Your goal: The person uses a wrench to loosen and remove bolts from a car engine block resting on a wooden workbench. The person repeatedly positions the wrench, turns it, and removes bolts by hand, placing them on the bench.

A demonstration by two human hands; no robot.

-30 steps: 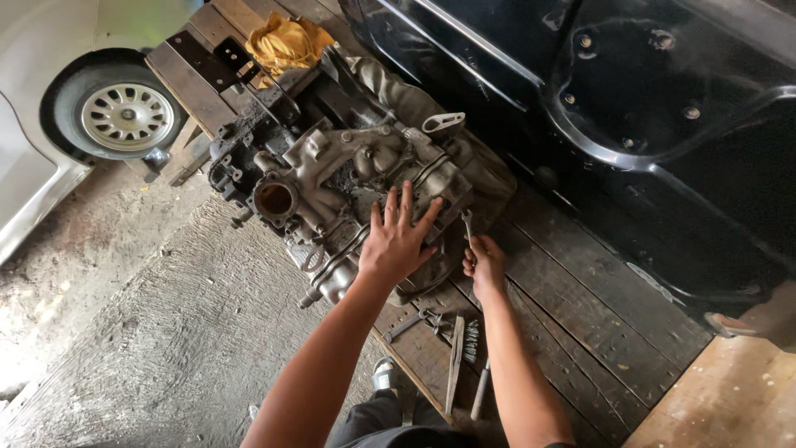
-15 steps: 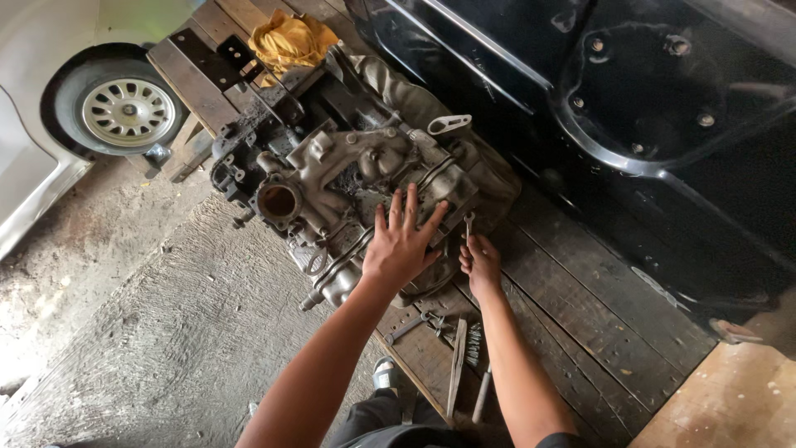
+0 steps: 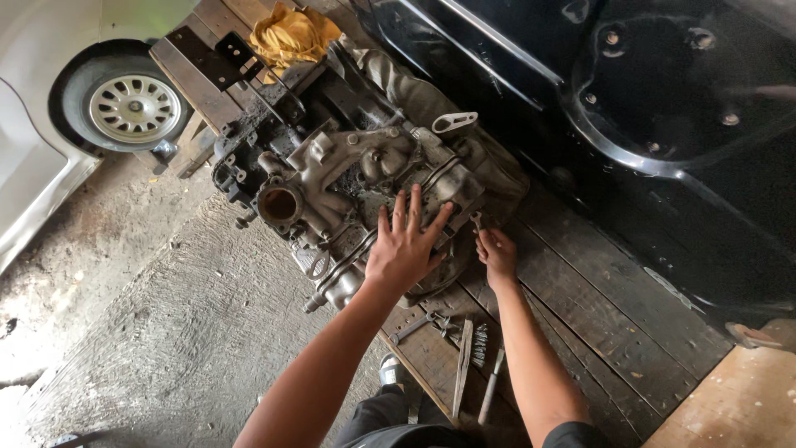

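Observation:
A grimy grey engine block [image 3: 348, 178] lies on a low bench of dark wooden planks [image 3: 580, 307]. My left hand [image 3: 406, 245] rests flat on the near end of the engine, fingers spread. At the engine's right side my right hand [image 3: 496, 253] grips a small metal wrench [image 3: 478, 222], whose head sits against the casing. The tip of the wrench is partly hidden by my fingers.
Several hand tools [image 3: 464, 365] lie on the planks near my knees. A yellow rag [image 3: 290, 33] sits at the bench's far end. A car wheel [image 3: 133, 108] stands at the left, a black car body panel [image 3: 647, 99] at the right. Concrete floor [image 3: 141, 332] spreads to the left.
The view has shifted slightly. Both hands stay on the engine, the right hand still working the wrench at the same spot.

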